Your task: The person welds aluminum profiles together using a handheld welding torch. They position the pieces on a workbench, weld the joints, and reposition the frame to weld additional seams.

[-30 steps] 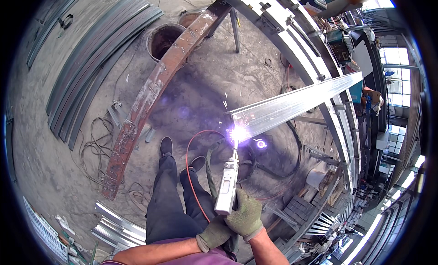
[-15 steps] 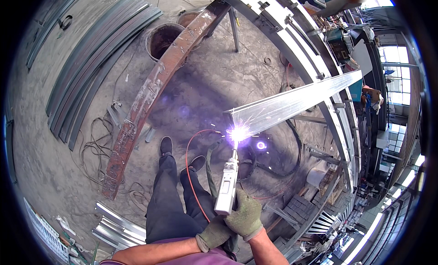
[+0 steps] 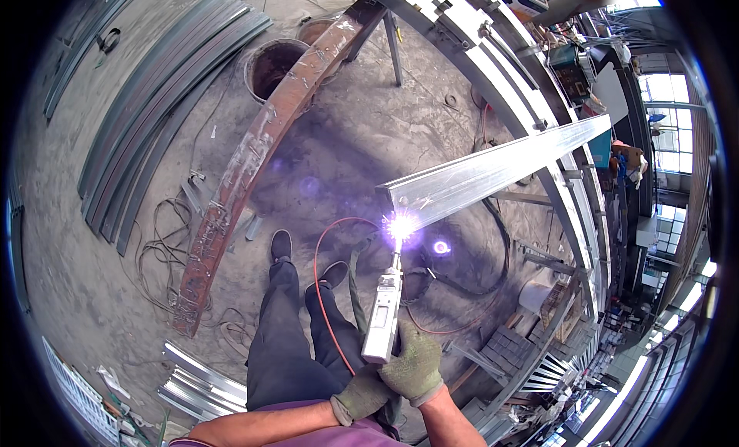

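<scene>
A pale, box-bodied handheld welding gun [image 3: 381,320] points up and away from me, its nozzle at a bright, sparking spot. The glare sits at the near lower corner of a long silver metal profile [image 3: 493,174] and hides the contact point. My right hand [image 3: 413,362], in a green work glove, is closed round the gun's rear part. Also gloved, my left hand [image 3: 362,393] is closed at the gun's back end, against the right one; its fingertips are hidden. A red hose [image 3: 319,281] loops left of the gun.
A rusty beam [image 3: 254,158] spans the left, with buckets [image 3: 269,70] beside its far end. Long dark profiles [image 3: 165,112] lie on the far-left floor. A silver frame [image 3: 500,85] curves along the right, under the profile's far end. Cables [image 3: 165,251] and a black hose [image 3: 493,281] lie on the floor.
The spark spray is smaller and tighter now. Both hands and the gun hold nearly the same place, and the metal profile has hardly shifted.
</scene>
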### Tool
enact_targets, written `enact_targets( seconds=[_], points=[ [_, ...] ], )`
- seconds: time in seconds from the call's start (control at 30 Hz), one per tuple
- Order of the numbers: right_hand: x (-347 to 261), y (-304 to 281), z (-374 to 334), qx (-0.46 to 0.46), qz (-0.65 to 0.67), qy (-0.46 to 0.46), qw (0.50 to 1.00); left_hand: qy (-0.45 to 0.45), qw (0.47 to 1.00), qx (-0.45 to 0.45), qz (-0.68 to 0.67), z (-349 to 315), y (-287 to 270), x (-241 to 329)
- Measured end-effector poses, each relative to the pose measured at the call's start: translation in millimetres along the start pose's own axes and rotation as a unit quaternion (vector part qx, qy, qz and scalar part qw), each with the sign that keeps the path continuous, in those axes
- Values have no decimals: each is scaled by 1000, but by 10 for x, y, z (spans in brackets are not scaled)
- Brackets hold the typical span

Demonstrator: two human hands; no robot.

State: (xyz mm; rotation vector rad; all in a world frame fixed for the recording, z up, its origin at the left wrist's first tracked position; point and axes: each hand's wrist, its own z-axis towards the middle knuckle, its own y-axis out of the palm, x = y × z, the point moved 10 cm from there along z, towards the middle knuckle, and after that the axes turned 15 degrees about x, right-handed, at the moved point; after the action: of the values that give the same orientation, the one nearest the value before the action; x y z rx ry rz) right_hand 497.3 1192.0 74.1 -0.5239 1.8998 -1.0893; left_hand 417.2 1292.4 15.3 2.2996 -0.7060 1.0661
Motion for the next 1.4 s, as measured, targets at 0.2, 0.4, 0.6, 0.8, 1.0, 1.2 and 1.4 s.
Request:
enact_targets(
  seconds=[0.2,0.4,0.6,0.8,1.0,1.2,1.4],
  points=[
    [-13,-6,-16,3,10,6,1000,-129,986,-49,-91,-79,287,-589],
    [5,-19,-47,3,-1,14,1000,21,999,22,-41,-50,55,-138],
    [1,-25,-62,2,-7,16,1000,2,998,22,-65,-69,58,-147],
    [7,-35,-84,5,-10,17,1000,-9,999,6,-38,-74,55,-90],
    [-1,-51,-96,3,-18,28,999,-11,1000,6,-27,-96,77,-149],
    [259,74,-126,-20,-42,87,995,-211,966,-13,-147,-149,251,-556],
    [164,-71,-164,37,-7,66,997,-178,975,-25,-134,-147,239,-472]
  ],
)
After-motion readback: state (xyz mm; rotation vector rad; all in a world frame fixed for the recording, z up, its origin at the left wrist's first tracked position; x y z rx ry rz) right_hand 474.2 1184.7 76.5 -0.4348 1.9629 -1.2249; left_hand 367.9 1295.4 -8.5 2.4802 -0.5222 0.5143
